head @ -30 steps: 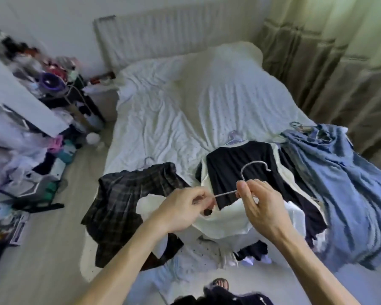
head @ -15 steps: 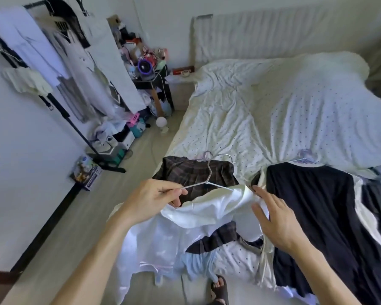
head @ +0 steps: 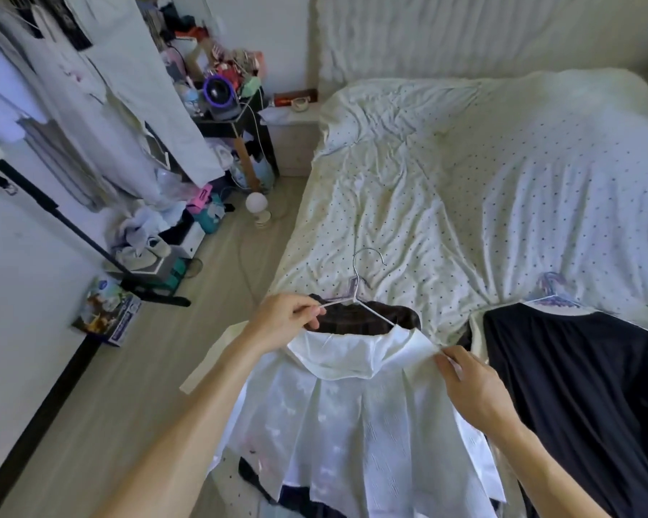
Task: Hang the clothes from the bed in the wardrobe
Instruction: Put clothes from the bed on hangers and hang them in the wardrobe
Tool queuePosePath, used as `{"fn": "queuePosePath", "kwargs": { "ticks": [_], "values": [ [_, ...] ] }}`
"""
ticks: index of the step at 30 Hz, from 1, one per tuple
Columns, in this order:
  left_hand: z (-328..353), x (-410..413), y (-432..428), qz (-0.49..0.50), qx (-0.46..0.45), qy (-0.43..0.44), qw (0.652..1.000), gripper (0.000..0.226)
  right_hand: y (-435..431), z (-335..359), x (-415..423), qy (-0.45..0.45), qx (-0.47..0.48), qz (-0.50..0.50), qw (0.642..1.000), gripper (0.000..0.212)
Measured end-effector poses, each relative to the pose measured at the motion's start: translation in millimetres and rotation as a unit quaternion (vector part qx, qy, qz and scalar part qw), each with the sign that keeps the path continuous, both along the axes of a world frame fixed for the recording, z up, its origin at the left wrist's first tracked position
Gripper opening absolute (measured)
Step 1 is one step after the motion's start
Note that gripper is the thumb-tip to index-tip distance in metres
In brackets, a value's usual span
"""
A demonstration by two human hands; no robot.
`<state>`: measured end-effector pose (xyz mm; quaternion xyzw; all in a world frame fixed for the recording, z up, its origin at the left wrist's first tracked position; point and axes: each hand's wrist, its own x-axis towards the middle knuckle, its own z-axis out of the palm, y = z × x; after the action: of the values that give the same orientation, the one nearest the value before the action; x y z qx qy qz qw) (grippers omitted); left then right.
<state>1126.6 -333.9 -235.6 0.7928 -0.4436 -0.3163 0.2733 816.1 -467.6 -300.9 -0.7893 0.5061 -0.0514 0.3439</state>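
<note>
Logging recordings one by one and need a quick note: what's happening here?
A person at the white polka-dot bed is fitting a thin white wire hanger into a shiny white garment. The left hand pinches the hanger's left arm; the right hand pinches the garment's opening edge. The hanger's other arm is inside the opening.

No words can be read — print on the box [head: 107,315] is too blurred.

Your left hand [head: 287,318] and right hand [head: 474,385] are both bare, fingers and wrists alike. Behind each hand, your left forearm [head: 203,416] and right forearm [head: 539,461] show bare skin all the way back to the lower edge of view, slim and smooth
</note>
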Motion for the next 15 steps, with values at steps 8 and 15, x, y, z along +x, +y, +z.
{"fn": "queuePosePath", "kwargs": {
  "ticks": [8,15],
  "values": [
    [-168,125,-154,0.028,0.079,-0.006,0.996,0.019,-120,-116,132,0.118,0.07,-0.045,0.989,0.03],
    [-299,157,-202,0.023,0.132,-0.118,0.984,0.021,-176,-190,182,0.167,0.062,-0.081,0.981,0.031]
  ]
}}
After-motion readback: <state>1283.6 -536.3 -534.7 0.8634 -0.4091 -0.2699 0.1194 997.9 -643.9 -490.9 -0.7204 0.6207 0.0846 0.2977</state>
